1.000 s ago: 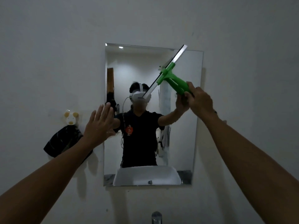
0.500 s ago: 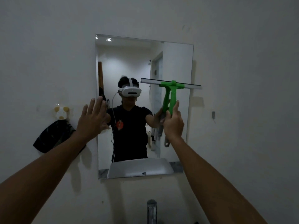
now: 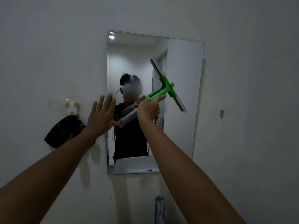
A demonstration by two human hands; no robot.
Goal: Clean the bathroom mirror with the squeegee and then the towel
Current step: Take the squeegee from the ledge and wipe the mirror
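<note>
Squeegee (image 3: 167, 88): clenched in my right hand (image 3: 148, 109), blade slanting up-left to down-right over mirror (image 3: 184, 126); left hand (image 3: 101, 115) splayed, empty.

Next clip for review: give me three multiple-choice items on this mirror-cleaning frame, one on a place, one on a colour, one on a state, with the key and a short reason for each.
1. Where does the dark cloth hang?
A. On the wall left of the mirror
B. Over the mirror's top edge
C. On the tap

2. What colour is the squeegee frame?
A. Red
B. Green
C. Blue

3. How is the left hand held?
A. Closed around the squeegee
B. Gripping the cloth
C. Open and flat, fingers spread, at the mirror's left edge

Key:
1 A: the cloth hangs under an animal-shaped hook on the wall, left of the mirror.
2 B: the handle and blade mount are bright green.
3 C: the palm is open and holds nothing, while the right hand grips the squeegee handle.
</note>
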